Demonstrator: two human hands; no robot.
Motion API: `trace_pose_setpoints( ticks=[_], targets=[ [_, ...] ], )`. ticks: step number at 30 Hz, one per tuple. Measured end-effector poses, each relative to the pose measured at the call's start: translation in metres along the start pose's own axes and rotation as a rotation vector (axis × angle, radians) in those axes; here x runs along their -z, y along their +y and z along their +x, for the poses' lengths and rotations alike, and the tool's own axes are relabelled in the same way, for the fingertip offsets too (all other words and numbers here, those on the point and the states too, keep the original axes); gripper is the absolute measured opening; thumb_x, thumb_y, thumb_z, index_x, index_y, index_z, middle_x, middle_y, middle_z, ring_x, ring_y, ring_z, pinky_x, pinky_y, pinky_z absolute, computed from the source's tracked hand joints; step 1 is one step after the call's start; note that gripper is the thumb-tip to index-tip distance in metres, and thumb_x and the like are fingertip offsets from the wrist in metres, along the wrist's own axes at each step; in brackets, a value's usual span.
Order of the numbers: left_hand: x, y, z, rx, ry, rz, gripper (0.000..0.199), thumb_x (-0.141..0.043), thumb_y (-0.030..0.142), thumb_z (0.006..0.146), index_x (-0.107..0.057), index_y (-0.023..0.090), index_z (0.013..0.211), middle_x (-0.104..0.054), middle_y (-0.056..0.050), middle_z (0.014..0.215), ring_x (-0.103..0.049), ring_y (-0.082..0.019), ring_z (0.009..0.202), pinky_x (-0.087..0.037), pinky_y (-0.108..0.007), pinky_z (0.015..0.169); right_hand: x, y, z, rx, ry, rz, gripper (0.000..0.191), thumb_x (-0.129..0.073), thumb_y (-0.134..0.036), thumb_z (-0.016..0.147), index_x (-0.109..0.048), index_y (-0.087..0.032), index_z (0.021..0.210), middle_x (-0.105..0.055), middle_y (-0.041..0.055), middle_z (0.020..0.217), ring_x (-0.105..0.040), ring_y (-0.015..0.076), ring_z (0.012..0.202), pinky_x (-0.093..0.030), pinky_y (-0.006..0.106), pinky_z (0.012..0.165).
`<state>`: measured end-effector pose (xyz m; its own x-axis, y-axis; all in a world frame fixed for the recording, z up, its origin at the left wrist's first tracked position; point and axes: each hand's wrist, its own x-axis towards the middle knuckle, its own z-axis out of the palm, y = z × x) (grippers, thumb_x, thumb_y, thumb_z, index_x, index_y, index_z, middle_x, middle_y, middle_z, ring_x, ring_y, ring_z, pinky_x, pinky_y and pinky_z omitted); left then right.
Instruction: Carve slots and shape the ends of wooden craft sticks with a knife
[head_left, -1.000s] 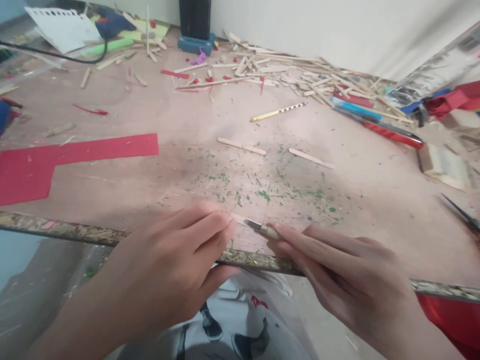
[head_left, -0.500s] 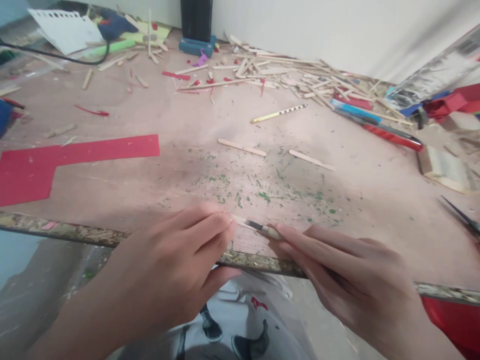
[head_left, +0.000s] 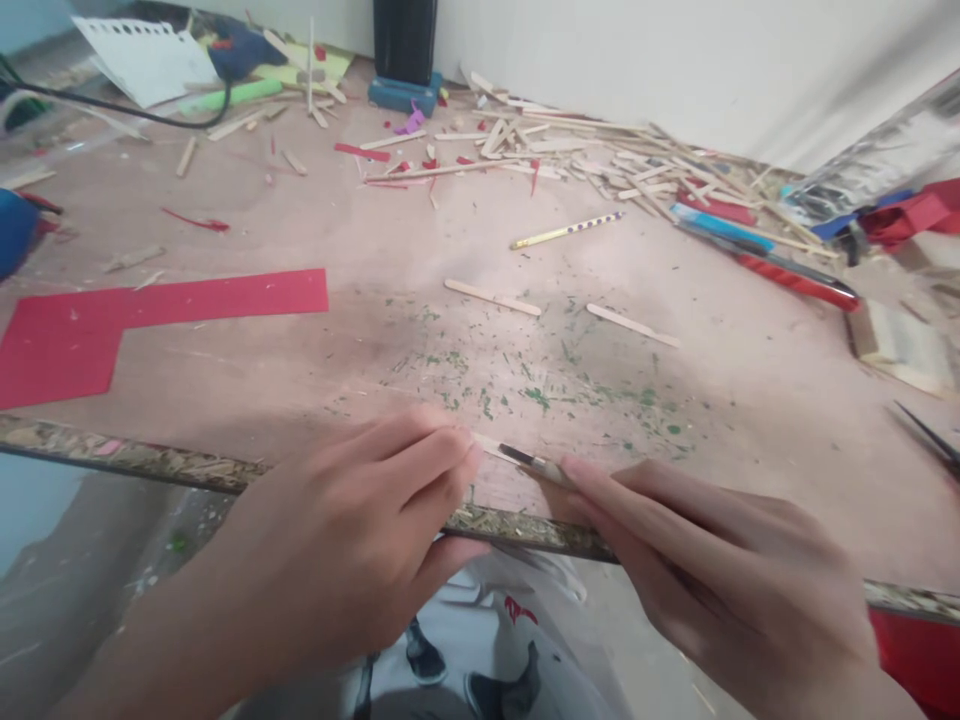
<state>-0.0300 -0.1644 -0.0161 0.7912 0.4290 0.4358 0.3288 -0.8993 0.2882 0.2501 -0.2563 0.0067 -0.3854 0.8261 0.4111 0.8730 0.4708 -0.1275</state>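
Near the front edge of the table (head_left: 285, 380), my left hand (head_left: 375, 510) presses a wooden craft stick (head_left: 490, 445) down, its fingers closed over the stick's left part. My right hand (head_left: 697, 540) grips a craft knife (head_left: 536, 463) with a short metal blade and a pale handle. The blade lies on the stick, just right of my left fingertips. Two more craft sticks, one at the middle (head_left: 492, 297) and one to its right (head_left: 632, 325), lie flat beyond my hands. Green shavings (head_left: 536, 397) are scattered between them and my hands.
A red sheet piece (head_left: 67, 350) lies at left. A yellow pencil (head_left: 566, 231) and a heap of craft sticks (head_left: 570, 145) lie farther back. At right are a red-and-black cutter (head_left: 799, 279), a wood block (head_left: 900, 345) and a dark pointed tool (head_left: 926, 430).
The whole view has shifted slightly, so things appear a little farther right. Both hands keep their holds, with the blade still against the craft stick.
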Motion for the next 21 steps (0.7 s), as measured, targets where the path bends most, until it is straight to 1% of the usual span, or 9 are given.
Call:
trace_pose_setpoints(
  ticks=[3,7,11,14,17,18,21],
  targets=[
    [-0.0002,-0.001,0.0006,0.011,0.002,-0.009,0.027,-0.064,0.03,0.118,-0.075,0.01,0.133,-0.082,-0.01,0.129,-0.076,-0.031,0.126,-0.069,-0.05,0.098,0.0005,-0.0004,0.0003,0.0,-0.002,-0.004,0.026,-0.061,-0.005,0.115,-0.071,-0.018,0.135,-0.08,-0.0002,0.091,-0.066,0.0078,0.063,-0.048,0.026,0.059],
    [-0.0005,-0.0011,0.0007,0.008,-0.003,-0.014,0.028,-0.064,0.03,0.118,-0.075,0.009,0.132,-0.081,-0.01,0.127,-0.075,-0.03,0.124,-0.068,-0.05,0.096,0.0005,-0.0003,0.0005,-0.013,-0.012,0.022,0.028,-0.06,-0.005,0.115,-0.071,-0.019,0.136,-0.081,0.0006,0.097,-0.07,0.0075,0.068,-0.05,0.025,0.06],
    [0.0004,0.0,0.0001,0.012,-0.009,-0.015,0.027,-0.063,0.03,0.119,-0.075,0.01,0.132,-0.081,-0.01,0.129,-0.075,-0.03,0.124,-0.068,-0.051,0.097,-0.0005,-0.0011,0.001,-0.038,-0.005,0.071,0.028,-0.063,-0.005,0.114,-0.073,-0.02,0.135,-0.081,0.0006,0.096,-0.07,0.0084,0.065,-0.05,0.026,0.057],
    [0.0007,0.0005,-0.0011,0.017,-0.006,-0.013,0.026,-0.063,0.03,0.118,-0.075,0.011,0.132,-0.081,-0.01,0.129,-0.076,-0.03,0.125,-0.069,-0.05,0.097,-0.0017,-0.0013,0.0028,-0.082,-0.014,0.169,0.026,-0.063,-0.009,0.115,-0.074,-0.021,0.135,-0.084,0.002,0.096,-0.077,0.0103,0.069,-0.055,0.023,0.057],
    [0.0007,0.0004,-0.0019,0.011,0.002,-0.005,0.026,-0.062,0.03,0.118,-0.075,0.011,0.131,-0.082,-0.01,0.128,-0.076,-0.03,0.125,-0.07,-0.05,0.096,-0.0027,-0.001,0.0048,-0.149,-0.031,0.288,0.024,-0.064,-0.014,0.117,-0.076,-0.023,0.135,-0.087,0.0014,0.097,-0.084,0.0117,0.078,-0.063,0.019,0.066],
    [0.0006,0.0004,-0.0019,0.01,0.007,0.002,0.026,-0.062,0.03,0.118,-0.075,0.011,0.131,-0.082,-0.01,0.128,-0.077,-0.03,0.125,-0.07,-0.05,0.096,-0.0026,-0.001,0.0054,-0.172,-0.033,0.319,0.023,-0.064,-0.016,0.118,-0.077,-0.024,0.135,-0.088,0.0011,0.098,-0.085,0.0118,0.079,-0.065,0.018,0.067],
    [0.0007,0.0007,-0.0012,0.006,-0.001,0.005,0.026,-0.063,0.03,0.118,-0.074,0.011,0.131,-0.082,-0.011,0.129,-0.078,-0.031,0.125,-0.071,-0.05,0.096,-0.0006,-0.0015,0.0069,-0.233,-0.045,0.386,0.022,-0.065,-0.02,0.118,-0.081,-0.023,0.133,-0.089,0.0009,0.099,-0.085,0.012,0.078,-0.066,0.018,0.066]
  ],
)
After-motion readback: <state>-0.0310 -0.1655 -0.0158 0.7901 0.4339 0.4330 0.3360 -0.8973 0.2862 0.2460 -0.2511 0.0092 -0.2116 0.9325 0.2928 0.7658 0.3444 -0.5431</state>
